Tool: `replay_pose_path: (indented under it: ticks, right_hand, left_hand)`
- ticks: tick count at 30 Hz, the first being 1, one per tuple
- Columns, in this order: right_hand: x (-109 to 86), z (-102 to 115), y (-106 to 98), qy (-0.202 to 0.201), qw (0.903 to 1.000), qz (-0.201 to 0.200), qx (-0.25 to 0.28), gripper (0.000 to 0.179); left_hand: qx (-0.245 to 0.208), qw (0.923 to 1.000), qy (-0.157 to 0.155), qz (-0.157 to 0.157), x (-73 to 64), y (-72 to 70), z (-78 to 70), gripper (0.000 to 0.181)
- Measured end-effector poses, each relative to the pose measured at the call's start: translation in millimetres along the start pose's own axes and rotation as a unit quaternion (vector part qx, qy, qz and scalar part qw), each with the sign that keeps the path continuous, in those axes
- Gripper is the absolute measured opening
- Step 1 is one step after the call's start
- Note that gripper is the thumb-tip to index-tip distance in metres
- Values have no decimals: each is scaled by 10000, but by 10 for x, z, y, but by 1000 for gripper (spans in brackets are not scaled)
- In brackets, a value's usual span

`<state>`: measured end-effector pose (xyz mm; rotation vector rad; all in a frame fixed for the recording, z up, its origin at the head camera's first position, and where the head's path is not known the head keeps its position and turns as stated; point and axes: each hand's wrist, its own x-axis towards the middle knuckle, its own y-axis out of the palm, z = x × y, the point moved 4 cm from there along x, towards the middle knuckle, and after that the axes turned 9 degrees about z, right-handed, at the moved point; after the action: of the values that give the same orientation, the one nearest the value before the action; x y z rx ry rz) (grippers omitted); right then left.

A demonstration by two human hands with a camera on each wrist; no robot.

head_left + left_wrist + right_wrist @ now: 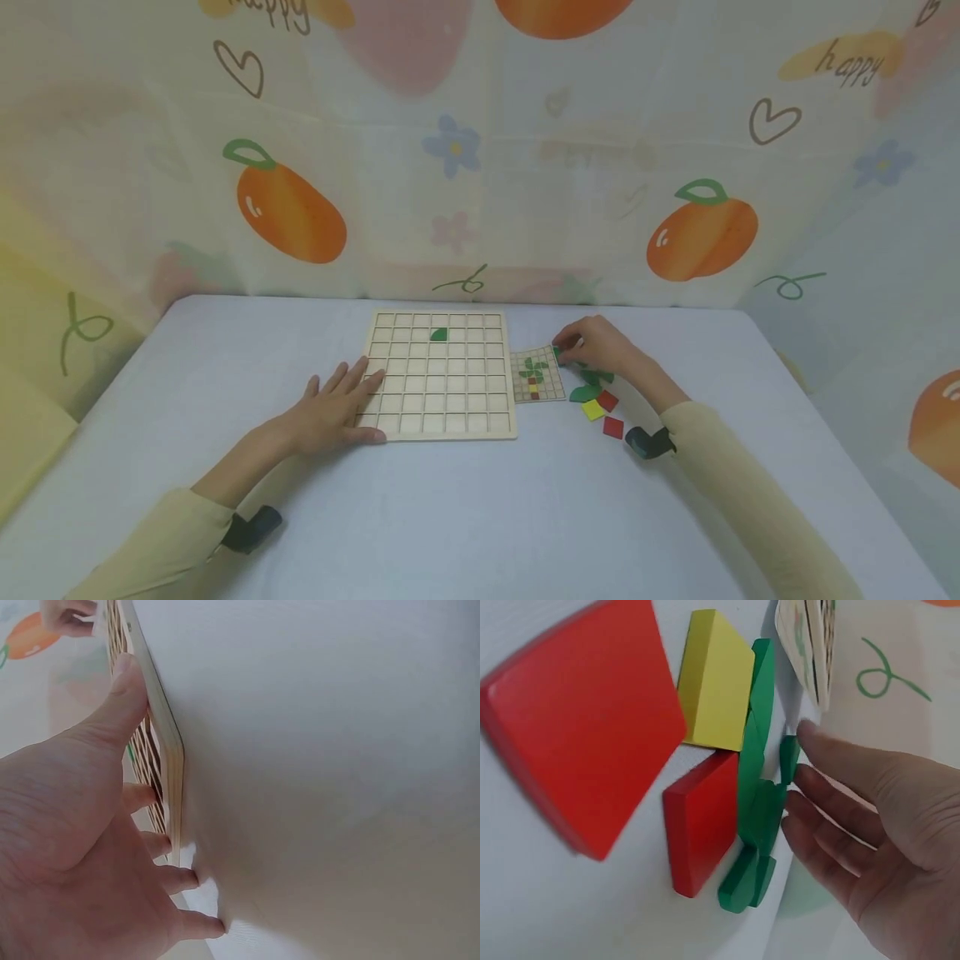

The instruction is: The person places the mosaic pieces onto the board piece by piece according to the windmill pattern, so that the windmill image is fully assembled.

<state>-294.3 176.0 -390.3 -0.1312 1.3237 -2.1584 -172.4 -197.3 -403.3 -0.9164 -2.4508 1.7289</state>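
Green piece (788,759) is sitting between the right hand's (596,343) pinching thumb and fingertips, just beside the printed card (537,375), with most of its outline being hidden by the fingers. Other green pieces (761,817) are overlapping near that hand, so their number is escaping a clear count. Two glossy red squares (705,825) and a yellow one (716,682) are lying close by, the right wrist view cutting off the nearer red one. Left hand (337,410) is spreading its fingers over the left edge of a pale wooden board (450,436), covering some of its grid squares. One green curved-cornered tile (438,334) is lying near the board's far edge. White cloth (450,517) is showing faint creases.
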Motion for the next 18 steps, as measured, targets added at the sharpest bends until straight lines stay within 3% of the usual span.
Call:
replay_pose_path:
  ticks: [18]
  right_hand:
    - [41,72,-31,-34,10000,75,4,24]
  left_hand:
    - [-167,9998,-100,58,-16,-30,-41,96]
